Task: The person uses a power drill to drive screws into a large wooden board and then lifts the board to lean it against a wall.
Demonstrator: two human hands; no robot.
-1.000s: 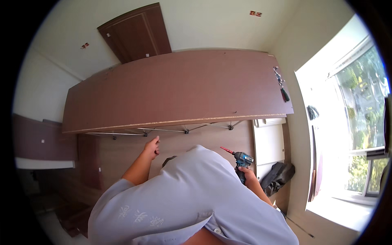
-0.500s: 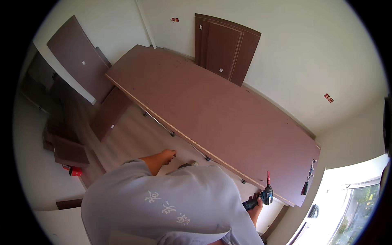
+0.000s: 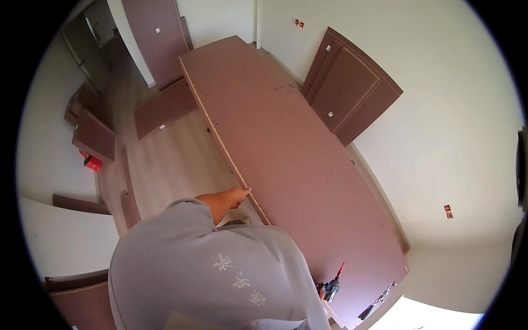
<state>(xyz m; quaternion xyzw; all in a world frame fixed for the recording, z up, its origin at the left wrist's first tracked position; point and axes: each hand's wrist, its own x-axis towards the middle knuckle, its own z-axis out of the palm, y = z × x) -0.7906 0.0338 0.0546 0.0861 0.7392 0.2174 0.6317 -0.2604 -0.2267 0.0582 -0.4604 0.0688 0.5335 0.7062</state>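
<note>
A large brown board with a raw chipboard edge lies flat in front of me. At its near long edge is my left hand, fingers curled closed. Its fingertips meet or nearly meet the edge; whatever may be inside them is hidden. My right hand grips a dark cordless driver low over the board's right end. A long red bit points up and away from the tool. Most of the right hand is covered by my grey shirt and the tool.
Brown panels lean on the far wall; another panel stands at the back left. One more panel lies on the floor. Small fittings and a dark-tasselled strand rest on the board. A red box sits at left.
My view has turned, so the board now runs more steeply away. My left hand has come up to the board's edge, still closed. The driver stays in my right hand.
</note>
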